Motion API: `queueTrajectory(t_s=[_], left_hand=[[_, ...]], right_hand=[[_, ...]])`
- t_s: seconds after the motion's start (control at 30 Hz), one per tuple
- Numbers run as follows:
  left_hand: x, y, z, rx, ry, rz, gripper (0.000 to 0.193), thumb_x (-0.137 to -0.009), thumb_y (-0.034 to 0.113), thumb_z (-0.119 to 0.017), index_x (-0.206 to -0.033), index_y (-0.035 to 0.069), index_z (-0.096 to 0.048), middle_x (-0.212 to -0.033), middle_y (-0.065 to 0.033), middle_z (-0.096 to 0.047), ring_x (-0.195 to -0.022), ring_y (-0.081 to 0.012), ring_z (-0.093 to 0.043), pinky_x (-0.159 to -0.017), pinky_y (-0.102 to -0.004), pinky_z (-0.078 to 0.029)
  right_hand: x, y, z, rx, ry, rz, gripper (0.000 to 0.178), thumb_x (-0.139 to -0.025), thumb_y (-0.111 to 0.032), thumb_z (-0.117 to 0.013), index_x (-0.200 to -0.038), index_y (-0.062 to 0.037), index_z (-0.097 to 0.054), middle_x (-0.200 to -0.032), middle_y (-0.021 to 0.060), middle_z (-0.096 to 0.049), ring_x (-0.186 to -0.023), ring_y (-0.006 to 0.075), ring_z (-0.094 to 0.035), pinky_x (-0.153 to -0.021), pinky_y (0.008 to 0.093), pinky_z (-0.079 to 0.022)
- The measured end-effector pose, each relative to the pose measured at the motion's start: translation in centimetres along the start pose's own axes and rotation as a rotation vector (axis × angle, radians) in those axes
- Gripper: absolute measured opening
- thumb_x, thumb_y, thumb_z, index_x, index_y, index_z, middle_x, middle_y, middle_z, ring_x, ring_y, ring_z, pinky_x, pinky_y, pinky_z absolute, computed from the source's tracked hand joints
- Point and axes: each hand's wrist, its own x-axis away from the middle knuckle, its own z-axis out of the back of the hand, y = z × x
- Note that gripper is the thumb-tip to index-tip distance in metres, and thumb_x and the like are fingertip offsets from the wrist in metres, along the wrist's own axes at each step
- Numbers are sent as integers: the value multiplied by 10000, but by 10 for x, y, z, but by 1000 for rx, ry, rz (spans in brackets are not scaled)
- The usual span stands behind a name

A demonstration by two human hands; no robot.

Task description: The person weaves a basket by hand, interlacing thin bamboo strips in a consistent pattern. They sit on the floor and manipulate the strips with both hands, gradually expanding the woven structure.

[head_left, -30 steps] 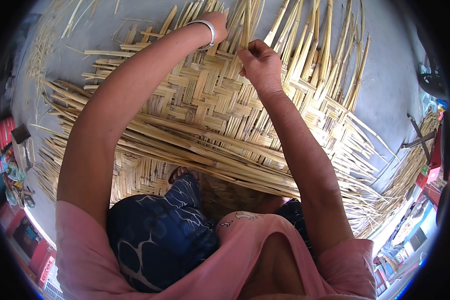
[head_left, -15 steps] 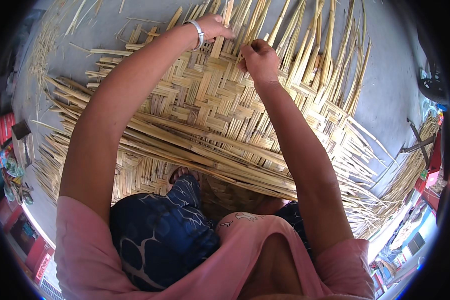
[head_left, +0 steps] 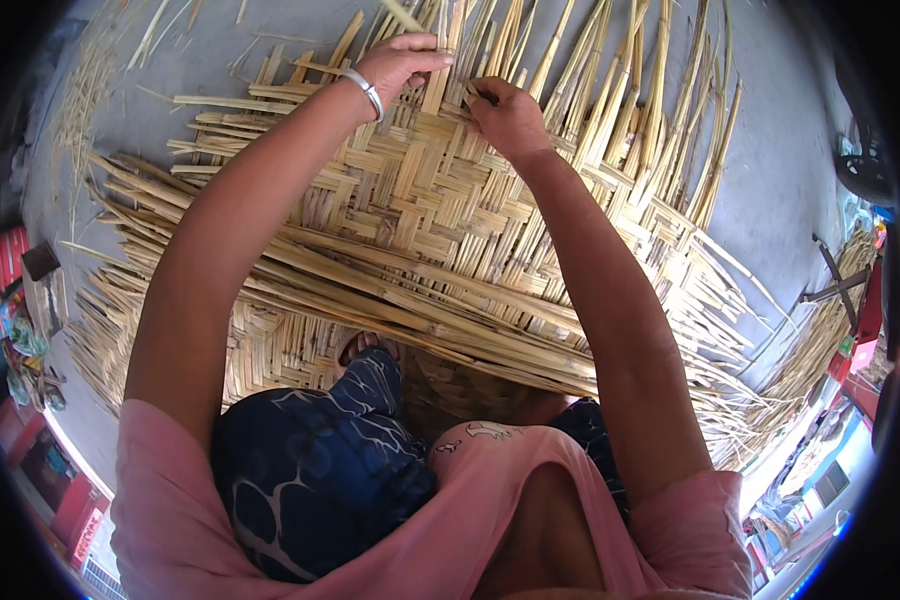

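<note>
A half-woven mat [head_left: 400, 190] of flat, straw-coloured reed strips lies in front of me, its loose strips [head_left: 610, 110] fanning out at the far side. My left hand [head_left: 406, 62], with a silvery bracelet at the wrist, is above the far edge of the weave. Its fingers close around a pale reed strip [head_left: 400, 14] that slants up to the left, and the grip is partly hidden. Just to its right, my right hand [head_left: 511, 116] is closed, thumb and fingers pinching a strip low down where it leaves the weave.
A bundle of long reeds [head_left: 400, 295] lies across the near part of the mat. My foot [head_left: 366, 347] rests on the woven part nearest me. More reeds [head_left: 820, 340] are heaped at the right, by a dark crossed frame [head_left: 838, 283]. Scattered straw lies on the grey floor [head_left: 210, 65].
My left hand has shifted left and slightly up, and a pale strip now slants above it. My right hand has moved a little left, still closed.
</note>
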Motion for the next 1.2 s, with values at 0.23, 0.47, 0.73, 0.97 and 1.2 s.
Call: queueTrajectory(t_s=[0.23,0.47,0.73,0.97,1.2], left_hand=[[25,-19,-4,-411,422,-79,179,-847,188,-654,-1004,121,-707,-807,16,-669,-632,-70,-550,-582,-255,-470],[37,-16,15,-1074,354,-141,274,-915,335,-500,-1023,148,-669,-871,-91,-659,-782,-253,-626,-718,-389,-503],[22,6,28,-1605,234,-336,469,-935,463,-413,-858,55,-631,-930,-132,-599,-961,-306,-555,-822,-438,-455],[16,9,31,-1424,28,-121,538,-916,527,-424,-744,46,-589,-784,-157,-618,-789,-358,-592,-743,-454,-469],[22,11,28,-1466,-34,-14,467,-925,490,-413,-870,92,-651,-864,-120,-654,-857,-305,-621,-800,-450,-471]], right_hand=[[10,7,-12,275,242,254,321,-805,-103,-547,-1119,-65,-600,-1067,148,-635,-897,295,-640,-799,371,-512],[43,9,-3,546,238,329,362,-807,-67,-519,-1164,-107,-562,-1196,98,-586,-927,311,-630,-799,399,-520],[51,2,-9,949,28,260,437,-806,-55,-492,-1240,-109,-489,-1383,71,-459,-923,255,-662,-745,371,-552],[48,14,-11,971,58,322,515,-744,-40,-541,-1253,-86,-474,-1378,97,-457,-872,268,-667,-725,378,-557],[53,14,-11,1040,12,357,400,-839,-66,-478,-1238,-40,-460,-1409,141,-408,-806,269,-673,-658,381,-564]])
